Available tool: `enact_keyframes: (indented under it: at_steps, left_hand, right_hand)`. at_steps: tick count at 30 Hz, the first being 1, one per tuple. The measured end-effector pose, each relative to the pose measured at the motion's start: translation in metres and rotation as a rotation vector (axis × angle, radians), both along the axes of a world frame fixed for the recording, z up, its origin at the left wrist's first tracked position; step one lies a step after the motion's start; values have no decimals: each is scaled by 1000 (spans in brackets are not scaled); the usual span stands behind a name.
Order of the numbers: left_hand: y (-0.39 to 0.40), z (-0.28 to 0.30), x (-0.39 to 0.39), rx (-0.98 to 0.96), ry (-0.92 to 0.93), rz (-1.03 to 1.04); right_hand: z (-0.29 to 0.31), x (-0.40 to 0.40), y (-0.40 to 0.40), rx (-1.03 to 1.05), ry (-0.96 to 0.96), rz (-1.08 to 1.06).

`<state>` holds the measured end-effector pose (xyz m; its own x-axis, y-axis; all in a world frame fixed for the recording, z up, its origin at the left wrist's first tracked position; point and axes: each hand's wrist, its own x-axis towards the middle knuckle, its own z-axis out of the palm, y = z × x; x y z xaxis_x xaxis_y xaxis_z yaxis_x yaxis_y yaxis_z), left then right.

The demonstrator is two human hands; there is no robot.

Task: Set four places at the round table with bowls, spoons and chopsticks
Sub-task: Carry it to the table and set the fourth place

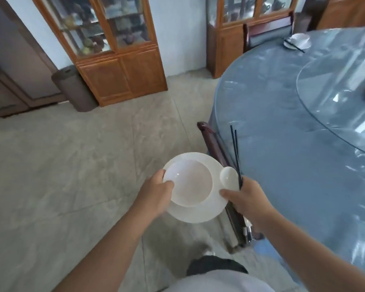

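Note:
I carry a white plate [200, 213] with a white bowl [190, 183] on it, over the floor just left of the round table [282, 127]. My left hand [156, 192] grips the plate's left rim, thumb on the bowl's edge. My right hand [249, 199] grips the plate's right rim and pinches a pair of black chopsticks [236, 150] that point away from me. A white spoon [229, 175] lies on the plate beside the bowl. At the table's far edge a place is laid: white bowl and plate [298, 40] with black chopsticks [295, 47].
The table has a blue cover under clear plastic and a glass turntable [335, 89]. A dark wooden chair [221, 157] stands tucked at the table beside my hands, another chair [268, 32] at the far side. Two wooden glass cabinets [118, 60] and a grey bin [74, 89] line the wall.

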<state>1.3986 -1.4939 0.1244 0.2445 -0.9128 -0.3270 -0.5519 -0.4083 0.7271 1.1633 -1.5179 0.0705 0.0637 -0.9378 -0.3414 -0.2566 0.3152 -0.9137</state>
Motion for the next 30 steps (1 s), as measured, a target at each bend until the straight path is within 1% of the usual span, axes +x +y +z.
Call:
enact_keyframes:
  at_steps: [5,9,13,19,24,30]
  left_hand:
    - [-113,-8,-24,14,-17,-189]
    - [-191,-27,-57,31,-64,-366]
    - [-261,-57,-97,56,-115,-593]
    - [-358,-114,-161,121,-160,-935]
    - [-400,-149,-200,191,-233,-1136]
    - [-412,-162,-217,259,-279,-1221]
  right_hand:
    - [-4,-25,-66,42,74,-156]
    - [-12,-50,-99,97,72,-323]
    - [-37,-70,-126,167,79,-517]
    - [-86,-86,-165,327,160,-814]
    - [-117,-85,-186,462,180,-981]
    - [-132,-83,-196,579,230,-997]
